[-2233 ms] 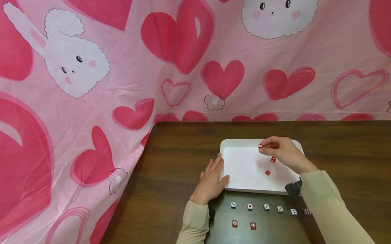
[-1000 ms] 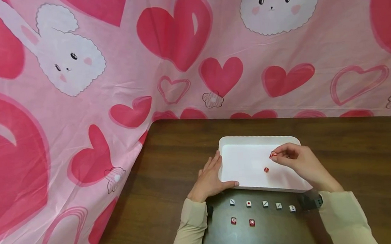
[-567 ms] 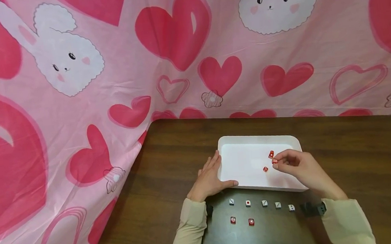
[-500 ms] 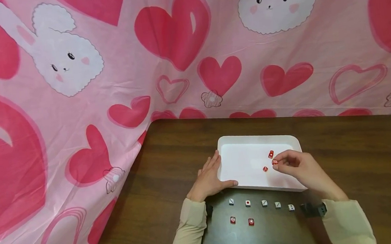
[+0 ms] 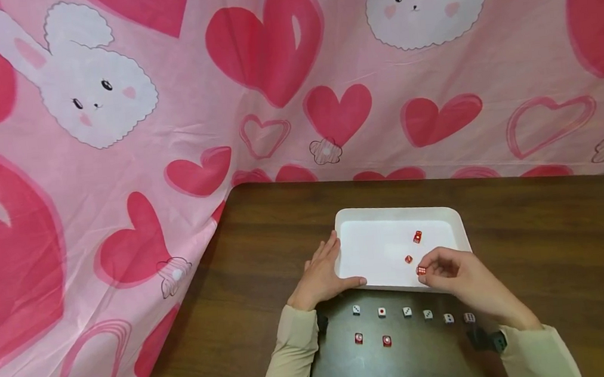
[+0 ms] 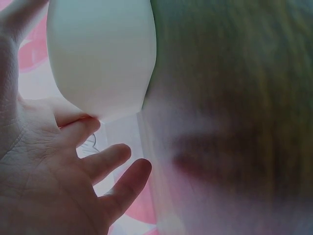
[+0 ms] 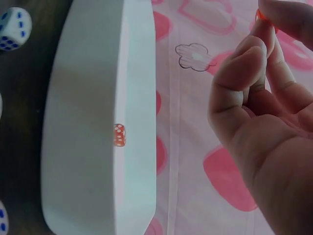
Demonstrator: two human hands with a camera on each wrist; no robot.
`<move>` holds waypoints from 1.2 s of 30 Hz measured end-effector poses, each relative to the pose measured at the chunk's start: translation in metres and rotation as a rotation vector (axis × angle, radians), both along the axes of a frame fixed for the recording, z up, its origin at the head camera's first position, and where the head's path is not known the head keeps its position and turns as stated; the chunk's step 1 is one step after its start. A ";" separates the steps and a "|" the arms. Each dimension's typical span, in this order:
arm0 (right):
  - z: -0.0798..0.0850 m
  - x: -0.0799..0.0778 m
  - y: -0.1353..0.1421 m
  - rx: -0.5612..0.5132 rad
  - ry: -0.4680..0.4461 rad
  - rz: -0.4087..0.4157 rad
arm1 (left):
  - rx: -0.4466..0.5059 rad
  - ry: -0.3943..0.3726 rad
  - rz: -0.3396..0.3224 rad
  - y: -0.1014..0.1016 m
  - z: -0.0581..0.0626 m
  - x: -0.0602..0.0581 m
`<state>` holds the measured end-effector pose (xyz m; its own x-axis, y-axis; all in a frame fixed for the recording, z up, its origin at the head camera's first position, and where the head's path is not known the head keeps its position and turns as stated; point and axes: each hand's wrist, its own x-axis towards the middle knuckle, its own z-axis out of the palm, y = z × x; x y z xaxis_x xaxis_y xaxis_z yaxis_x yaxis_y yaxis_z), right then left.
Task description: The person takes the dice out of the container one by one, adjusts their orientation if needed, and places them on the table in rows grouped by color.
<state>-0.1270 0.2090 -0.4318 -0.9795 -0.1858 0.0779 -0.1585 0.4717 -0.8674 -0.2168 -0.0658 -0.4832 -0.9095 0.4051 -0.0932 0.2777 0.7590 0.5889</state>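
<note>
In the head view, my right hand (image 5: 463, 276) pinches a red die (image 5: 421, 271) between thumb and fingers, above the near right part of a white tray (image 5: 352, 244). The right wrist view shows only a sliver of that die at the fingertips. Two red shapes lie in the tray: a die (image 5: 408, 259), and farther back a longer red piece (image 5: 417, 237), one die or two touching, I cannot tell. My left hand (image 5: 321, 279) rests against the tray's left side, fingers extended, its thumb at the near edge. In the left wrist view its fingers (image 6: 112, 171) are spread beside the tray wall.
In front of the tray runs a row of several white dice (image 5: 407, 311). Below them sit two red dice (image 5: 359, 338) (image 5: 387, 341). All stand on the dark wooden table (image 5: 277, 214). Pink heart-patterned cloth (image 5: 286, 136) hangs behind and to the left.
My right hand, still pinching the red die, has come from the tray's back toward its near edge. The rightmost white die shows again. My left thumb has moved along the near edge.
</note>
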 end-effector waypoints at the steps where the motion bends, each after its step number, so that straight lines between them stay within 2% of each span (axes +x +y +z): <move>1: -0.001 0.001 0.000 0.001 -0.003 0.006 | -0.004 0.001 -0.001 0.000 0.000 0.000; 21: -0.009 0.018 -0.005 -0.033 -0.106 0.050 | 0.001 -0.006 0.005 0.001 0.001 0.000; 36: -0.030 0.029 -0.018 0.040 0.043 0.120 | -0.002 -0.006 0.004 0.001 0.000 0.000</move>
<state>-0.0975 0.1914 -0.4614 -0.9462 -0.3048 0.1090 -0.2519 0.4817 -0.8394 -0.2172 -0.0649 -0.4829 -0.9105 0.4014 -0.0993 0.2714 0.7613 0.5889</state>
